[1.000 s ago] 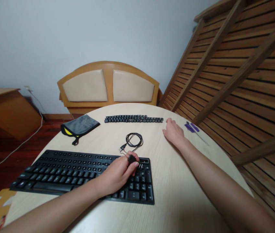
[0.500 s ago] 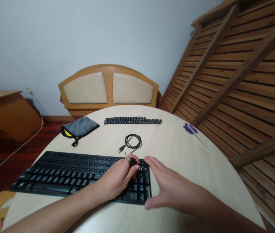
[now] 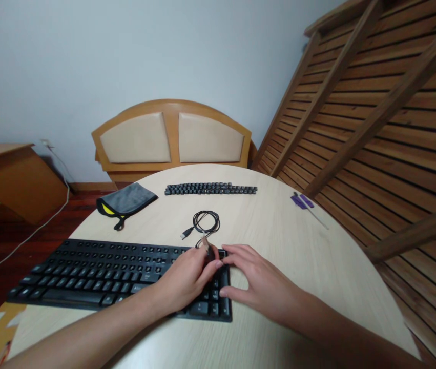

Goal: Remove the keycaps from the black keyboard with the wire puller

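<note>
A black keyboard (image 3: 75,295) lies near the front of the round table; its upper rows show bare switches without caps, while the lower rows still carry keycaps. My left hand (image 3: 187,277) is closed over its right part, gripping a small dark keycap puller (image 3: 208,248) with a pale tip pointing up. The puller's lower end is hidden by my fingers. My right hand (image 3: 258,282) is at the keyboard's right edge, fingers stretched and apart, fingertips touching its upper right corner. Behind the keyboard lies its coiled black USB cable (image 3: 218,224).
Removed keycaps (image 3: 210,188) stand in rows at the back of the table (image 3: 279,241). A grey cloth (image 3: 127,199) with a yellow underside lies back left. At the right are purple-handled tools (image 3: 301,201), one with a thin metal shaft. A slatted wooden frame (image 3: 387,113) leans beyond.
The keyboard and its coiled cable have shifted slightly left. My right hand has moved left along with the keyboard's edge. The puller in my left hand has turned more upright.
</note>
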The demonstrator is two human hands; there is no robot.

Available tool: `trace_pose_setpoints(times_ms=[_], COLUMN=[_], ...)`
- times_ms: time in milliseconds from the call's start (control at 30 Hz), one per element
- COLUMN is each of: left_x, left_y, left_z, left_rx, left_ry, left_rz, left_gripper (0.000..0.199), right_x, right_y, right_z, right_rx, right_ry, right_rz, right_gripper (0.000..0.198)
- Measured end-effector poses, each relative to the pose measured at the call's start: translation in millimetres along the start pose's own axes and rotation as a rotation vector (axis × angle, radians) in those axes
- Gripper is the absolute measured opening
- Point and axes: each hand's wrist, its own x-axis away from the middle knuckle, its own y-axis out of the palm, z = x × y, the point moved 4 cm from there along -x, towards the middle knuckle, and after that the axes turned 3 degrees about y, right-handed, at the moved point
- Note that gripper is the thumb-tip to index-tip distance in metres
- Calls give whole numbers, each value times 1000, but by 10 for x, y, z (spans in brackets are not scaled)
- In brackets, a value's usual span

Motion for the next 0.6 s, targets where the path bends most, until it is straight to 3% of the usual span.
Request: trace_pose_setpoints(times_ms=[133, 400, 600], left_x=[-9, 5, 7], left_y=[10, -11, -32], left_z=[15, 4, 15], left_rx=[-4, 105, 435], left_ry=[80, 82, 20], left_rz=[-33, -30, 29], left_gripper=[19, 18, 26], right_x=[-22, -5, 20], right_y=[14, 64, 64], right_z=[-22, -25, -56], right_rx=[-18, 22, 40], right_ry=[-18, -30, -76], right_rz=[57, 74, 124], right_gripper=[32, 38, 33])
